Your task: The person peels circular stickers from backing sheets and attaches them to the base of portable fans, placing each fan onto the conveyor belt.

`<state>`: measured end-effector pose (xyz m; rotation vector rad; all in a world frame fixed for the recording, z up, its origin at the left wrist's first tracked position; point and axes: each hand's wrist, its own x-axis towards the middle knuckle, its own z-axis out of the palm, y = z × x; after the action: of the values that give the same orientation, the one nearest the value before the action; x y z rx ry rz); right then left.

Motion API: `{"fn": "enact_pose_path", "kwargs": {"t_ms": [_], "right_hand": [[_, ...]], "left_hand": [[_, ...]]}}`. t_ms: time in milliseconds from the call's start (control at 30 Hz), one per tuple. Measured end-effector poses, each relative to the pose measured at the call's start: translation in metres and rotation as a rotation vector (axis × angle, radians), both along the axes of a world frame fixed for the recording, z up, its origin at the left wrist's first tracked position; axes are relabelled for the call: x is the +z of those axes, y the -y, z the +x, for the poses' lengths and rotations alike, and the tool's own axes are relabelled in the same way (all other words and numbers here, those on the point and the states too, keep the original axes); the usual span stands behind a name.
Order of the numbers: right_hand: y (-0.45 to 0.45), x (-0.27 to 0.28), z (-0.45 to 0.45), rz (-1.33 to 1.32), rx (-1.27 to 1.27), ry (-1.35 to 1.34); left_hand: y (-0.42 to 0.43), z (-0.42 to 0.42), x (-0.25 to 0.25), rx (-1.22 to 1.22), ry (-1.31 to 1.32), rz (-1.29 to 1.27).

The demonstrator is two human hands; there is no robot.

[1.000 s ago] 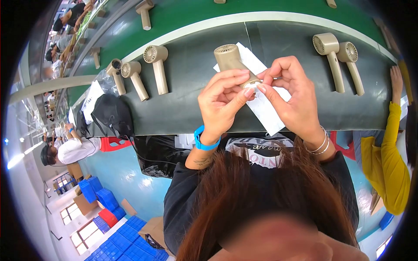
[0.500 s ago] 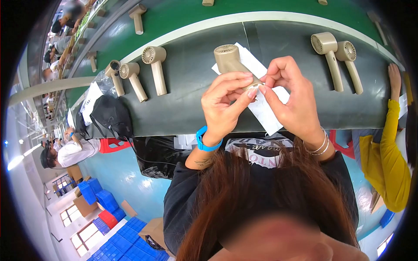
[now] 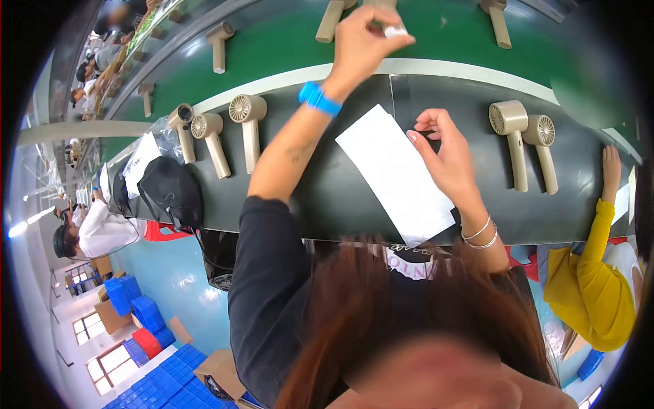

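My left hand (image 3: 364, 44), with a blue wristband, reaches over the green belt at the top. Its fingers are closed on a beige handheld fan (image 3: 379, 3), mostly hidden behind the hand, with a pale handle end (image 3: 394, 31) showing between thumb and fingers. Just left of that hand lies another handheld fan (image 3: 328, 22) on the belt. Over the dark table my right hand (image 3: 446, 153) is open, its fingers loosely bent with nothing in them. Beside it, white paper sheets (image 3: 392, 170) lie on the table.
Several beige fans (image 3: 251, 133) lie at the table's left, near a black bag (image 3: 170, 191). Two more fans (image 3: 516, 146) lie on the right. A co-worker's yellow sleeve (image 3: 598, 228) and hand rest at the right edge. The green belt (image 3: 436, 44) carries further fans.
My left hand has moved up and away from the paper to the green belt with the fan. My right hand has let go of the fan's end and dropped slightly.
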<state>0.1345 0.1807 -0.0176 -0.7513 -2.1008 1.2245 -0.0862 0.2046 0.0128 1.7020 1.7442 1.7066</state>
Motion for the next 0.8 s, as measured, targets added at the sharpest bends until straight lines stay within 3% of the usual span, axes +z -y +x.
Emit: {"fn": "enact_pose_path", "kwargs": {"t_ms": [67, 267, 400, 600, 800], "right_hand": [[0.000, -0.009, -0.003, 0.073, -0.037, 0.002], [0.000, -0.018, -0.006, 0.019, 0.076, 0.039], [0.005, -0.028, -0.007, 0.083, 0.160, 0.054], [0.013, -0.024, -0.012, 0.201, 0.196, 0.111], [0.031, -0.040, -0.032, 0.413, 0.079, 0.166]], "left_hand": [[-0.044, -0.025, -0.021, 0.048, -0.153, 0.099], [-0.069, -0.039, -0.046, -0.009, -0.094, 0.060], [-0.008, -0.025, -0.031, 0.036, -0.160, -0.027], [0.113, -0.010, -0.042, -0.187, -0.292, -0.303], [0.163, 0.027, -0.068, -0.063, -0.411, -0.355]]}}
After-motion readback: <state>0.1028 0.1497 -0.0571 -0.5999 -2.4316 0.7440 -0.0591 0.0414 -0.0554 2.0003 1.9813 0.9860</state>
